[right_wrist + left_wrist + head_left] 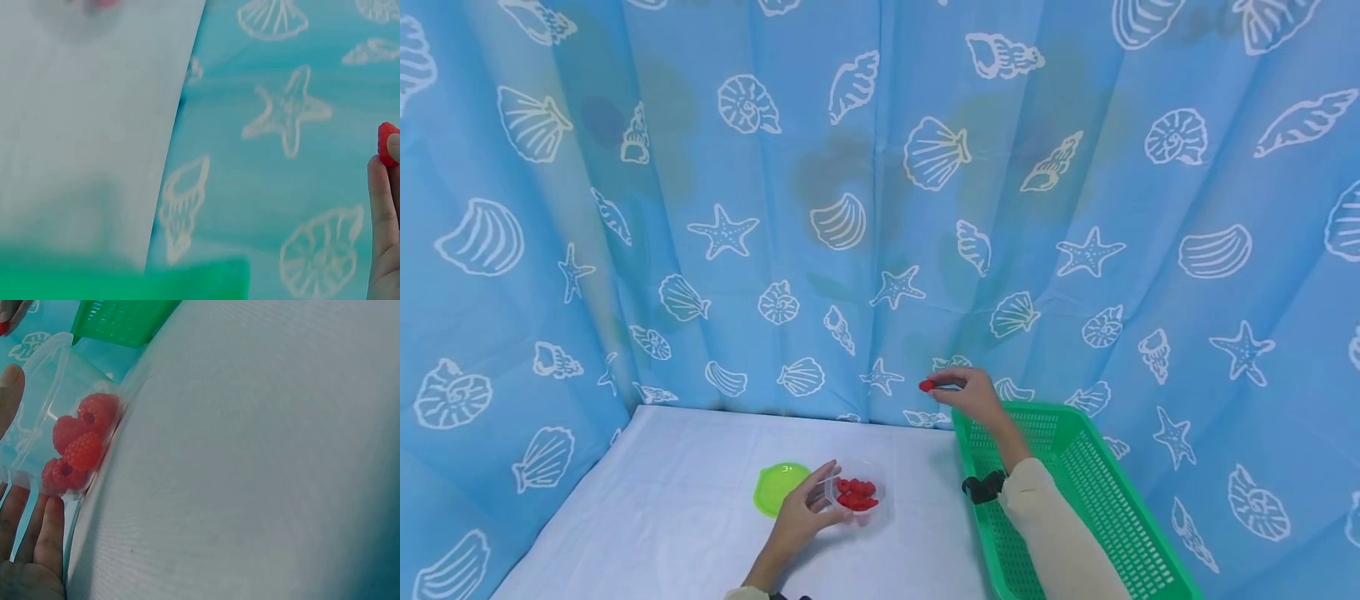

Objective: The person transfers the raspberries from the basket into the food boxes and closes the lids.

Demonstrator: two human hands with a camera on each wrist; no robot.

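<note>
On the white table, my left hand holds a clear plastic tub with its thumb and fingers on either side. Several red raspberries lie at the bottom of the tub; the left wrist view shows the raspberries through its wall. My right hand is raised above the far left corner of a green basket and pinches one raspberry between thumb and fingertips. In the right wrist view that raspberry is partly covered by the thumb.
A lime-green lid lies on the table left of the tub. The green slotted basket stands at the right, under the right forearm. A blue curtain with white shell prints hangs behind and at both sides.
</note>
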